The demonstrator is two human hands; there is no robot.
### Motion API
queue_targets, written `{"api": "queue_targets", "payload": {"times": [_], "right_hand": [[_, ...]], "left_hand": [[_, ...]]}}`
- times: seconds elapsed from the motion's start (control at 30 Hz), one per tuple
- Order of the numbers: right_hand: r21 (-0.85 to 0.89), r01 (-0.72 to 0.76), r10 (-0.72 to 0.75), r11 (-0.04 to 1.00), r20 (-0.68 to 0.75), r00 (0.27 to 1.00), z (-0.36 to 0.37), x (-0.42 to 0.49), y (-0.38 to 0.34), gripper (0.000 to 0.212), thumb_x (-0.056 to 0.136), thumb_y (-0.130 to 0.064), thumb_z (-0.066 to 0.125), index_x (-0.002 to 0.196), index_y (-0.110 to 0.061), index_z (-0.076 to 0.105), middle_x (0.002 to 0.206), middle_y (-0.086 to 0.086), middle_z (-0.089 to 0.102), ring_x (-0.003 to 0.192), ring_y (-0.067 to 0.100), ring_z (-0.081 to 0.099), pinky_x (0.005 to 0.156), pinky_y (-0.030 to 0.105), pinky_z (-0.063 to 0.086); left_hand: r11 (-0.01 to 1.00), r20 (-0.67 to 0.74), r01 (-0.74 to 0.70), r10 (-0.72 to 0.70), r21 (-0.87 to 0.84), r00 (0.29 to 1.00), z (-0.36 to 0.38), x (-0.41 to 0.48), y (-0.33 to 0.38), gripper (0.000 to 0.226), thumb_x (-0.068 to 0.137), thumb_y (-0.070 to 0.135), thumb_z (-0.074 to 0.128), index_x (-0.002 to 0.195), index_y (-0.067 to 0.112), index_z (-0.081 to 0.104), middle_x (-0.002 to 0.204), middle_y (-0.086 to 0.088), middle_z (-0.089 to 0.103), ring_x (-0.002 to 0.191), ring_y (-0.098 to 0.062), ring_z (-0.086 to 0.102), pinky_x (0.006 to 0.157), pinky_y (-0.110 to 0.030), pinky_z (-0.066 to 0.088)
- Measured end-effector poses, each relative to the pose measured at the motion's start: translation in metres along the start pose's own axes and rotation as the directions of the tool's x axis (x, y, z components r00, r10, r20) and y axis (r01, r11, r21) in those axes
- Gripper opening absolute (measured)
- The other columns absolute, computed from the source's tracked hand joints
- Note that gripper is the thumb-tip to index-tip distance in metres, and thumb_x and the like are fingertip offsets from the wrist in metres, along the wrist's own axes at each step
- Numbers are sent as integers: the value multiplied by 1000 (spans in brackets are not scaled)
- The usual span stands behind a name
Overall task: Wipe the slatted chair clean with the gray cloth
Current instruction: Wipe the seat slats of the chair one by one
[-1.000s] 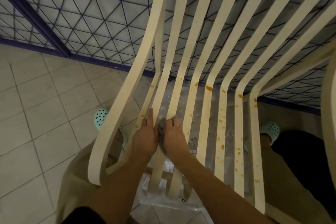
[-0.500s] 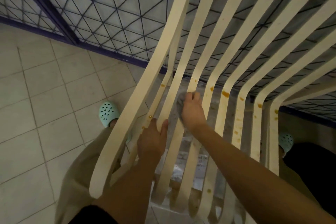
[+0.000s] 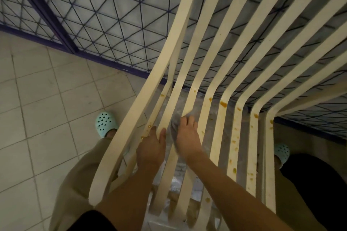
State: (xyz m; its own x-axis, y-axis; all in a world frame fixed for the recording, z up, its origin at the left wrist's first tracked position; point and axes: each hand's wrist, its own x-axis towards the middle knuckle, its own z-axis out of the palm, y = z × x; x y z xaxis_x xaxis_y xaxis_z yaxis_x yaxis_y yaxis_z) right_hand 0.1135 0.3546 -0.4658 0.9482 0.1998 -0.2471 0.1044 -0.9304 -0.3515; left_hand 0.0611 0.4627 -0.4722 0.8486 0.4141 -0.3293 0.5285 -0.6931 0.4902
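A cream slatted chair [image 3: 216, 99] fills the middle and right of the view, its curved slats running from the backrest down into the seat. Orange-brown stains dot several seat slats, mostly to the right. My right hand [image 3: 186, 137] grips the gray cloth [image 3: 174, 125] and presses it on a slat left of centre. Only a crumpled edge of the cloth shows beside the fingers. Just to its left, my left hand [image 3: 150, 148] holds a neighbouring slat, thumb over one side.
A purple-framed wire mesh fence [image 3: 93, 15] stands behind the chair. Beige floor tiles [image 3: 37, 108] spread to the left. My mint clogs [image 3: 105, 124] stand on either side of the chair, and clear plastic sheeting [image 3: 178, 180] lies under the seat.
My right hand has drawn the cloth back down the slat toward me from its farther position half a second ago. The left hand stays on its slat. The camera has shifted.
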Motion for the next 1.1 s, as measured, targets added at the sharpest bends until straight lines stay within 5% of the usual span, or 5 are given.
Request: {"api": "queue_targets", "payload": {"times": [0.17, 0.23, 0.47, 0.57, 1.1], "right_hand": [[-34, 49, -51, 998, -51, 997, 13, -35, -8, 35, 89, -9, 63, 120, 1, 51, 123, 22, 45, 112, 41, 49, 87, 47, 53], [-2, 16, -16, 1000, 16, 1000, 14, -45, -13, 38, 95, -15, 54, 130, -5, 44, 136, 18, 36, 125, 37, 39, 98, 43, 47], [-77, 71, -70, 994, 24, 997, 25, -76, -18, 44, 81, -18, 73, 119, -1, 58, 124, 22, 49, 117, 41, 52, 90, 39, 54], [-34, 61, -58, 998, 97, 994, 26, -80, -19, 40, 96, -22, 53, 132, -7, 46, 139, 19, 36, 131, 37, 34, 104, 38, 43], [-51, 53, -53, 997, 7, 999, 5, 5, 2, 33, 97, -7, 45, 129, -4, 39, 137, 19, 29, 123, 37, 36, 97, 41, 46]], "left_hand": [[991, 20, -128, 127, 51, 992, -2, -3, 4, 53, 102, 44, 19, 150, 21, 22, 131, -8, 57, 109, -27, 62, 87, -42, 52], [988, 30, -146, 144, 51, 989, -4, -2, 4, 52, 103, 42, 20, 151, 22, 18, 130, -8, 57, 107, -26, 62, 86, -40, 51], [990, -9, -128, 129, 58, 992, -3, -1, 3, 45, 104, 36, 22, 145, 21, 31, 115, -7, 65, 99, -22, 66, 83, -38, 52], [991, -14, -124, 125, 45, 992, -2, -1, 3, 43, 104, 38, 21, 141, 21, 34, 110, -7, 67, 98, -22, 66, 83, -37, 51], [993, -26, -111, 112, 27, 993, 5, 4, -4, 41, 103, 43, 22, 128, 19, 44, 82, -5, 67, 74, -26, 66, 61, -32, 46]]}}
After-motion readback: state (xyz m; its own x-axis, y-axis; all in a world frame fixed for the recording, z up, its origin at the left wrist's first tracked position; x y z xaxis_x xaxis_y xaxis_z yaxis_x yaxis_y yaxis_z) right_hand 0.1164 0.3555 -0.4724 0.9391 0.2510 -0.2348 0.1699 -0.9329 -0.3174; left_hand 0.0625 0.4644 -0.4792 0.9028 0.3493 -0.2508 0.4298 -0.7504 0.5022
